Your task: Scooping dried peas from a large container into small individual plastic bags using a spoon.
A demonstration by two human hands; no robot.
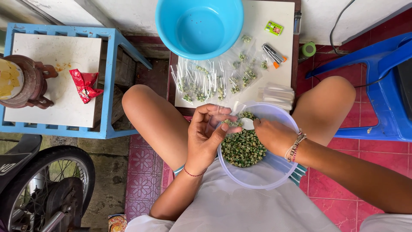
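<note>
On my lap rests a clear plastic tub (274,180) half full of green coated peas (243,148). My left hand (208,135) holds a small clear plastic bag (227,116) upright over the tub's rim. My right hand (270,134) is inside the tub, fingers closed on a small white scoop (247,123) at the bag's mouth. On the white board (274,64) in front of my knees lie several small clear bags filled with peas (214,83).
A light blue basin (199,26) stands at the board's far edge. A stack of empty clear bags (277,95), two lighters (273,54) and a small green packet (274,28) lie on the board. A blue stool with a white top (60,77) stands left, a blue plastic chair (382,86) right, a motorbike wheel (47,189) lower left.
</note>
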